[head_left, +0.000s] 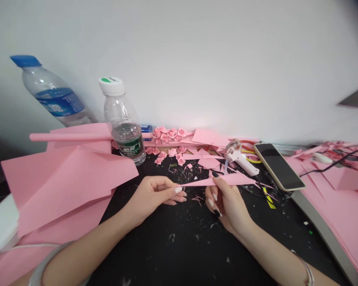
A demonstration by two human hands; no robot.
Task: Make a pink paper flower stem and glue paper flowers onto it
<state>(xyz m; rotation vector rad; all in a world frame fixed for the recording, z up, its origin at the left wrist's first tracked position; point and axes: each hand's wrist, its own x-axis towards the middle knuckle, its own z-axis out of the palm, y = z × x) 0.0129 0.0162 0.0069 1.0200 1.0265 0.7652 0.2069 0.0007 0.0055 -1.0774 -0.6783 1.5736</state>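
Note:
A long, narrow folded strip of pink paper (197, 182) stretches between my two hands above the black tabletop. My left hand (158, 192) pinches its thin pointed left end between thumb and fingers. Further right, my right hand (226, 200) grips the wider part, with the thumb on top and the other fingers curled below. Just behind the right hand lies a white glue gun (241, 161), its nozzle end close to the paper. Small folded pink paper roses (167, 135) and loose pink scraps lie behind the strip.
Two plastic bottles, one blue-capped (59, 99) and one white-capped (127, 135), stand at the back left. Large pink sheets (68, 178) cover the left side. A phone (279, 166), cables and more pink paper (340, 206) are on the right.

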